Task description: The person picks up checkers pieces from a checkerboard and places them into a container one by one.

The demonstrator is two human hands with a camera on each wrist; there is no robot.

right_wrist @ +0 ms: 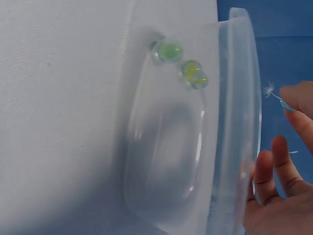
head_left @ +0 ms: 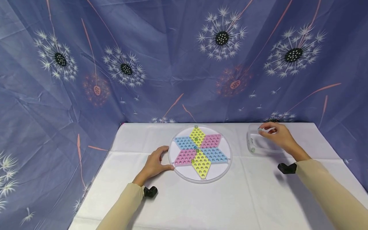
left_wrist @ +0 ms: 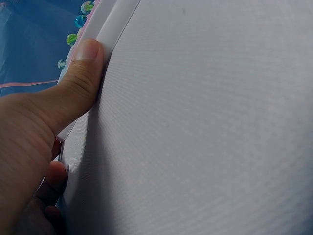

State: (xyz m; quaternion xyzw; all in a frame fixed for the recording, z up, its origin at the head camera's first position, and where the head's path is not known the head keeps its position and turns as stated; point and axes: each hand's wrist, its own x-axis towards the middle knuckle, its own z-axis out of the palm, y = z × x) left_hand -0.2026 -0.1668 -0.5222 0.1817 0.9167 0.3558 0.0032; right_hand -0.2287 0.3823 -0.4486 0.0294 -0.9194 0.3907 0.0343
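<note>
A round white Chinese checkers board with a pink, yellow and blue star lies on the table. Several glass marbles sit along its yellow points and centre. My left hand rests against the board's left rim, thumb and fingers spread apart; up close, the thumb touches the rim. At the right, my right hand pinches a pale teal marble between thumb and fingertips, above a clear plastic box. Inside the box lie a green marble and yellowish marbles, bunched near one end.
A white cloth covers the table. Behind it and at the left hangs a blue curtain with dandelion prints. The box stands near the table's back edge, to the right of the board.
</note>
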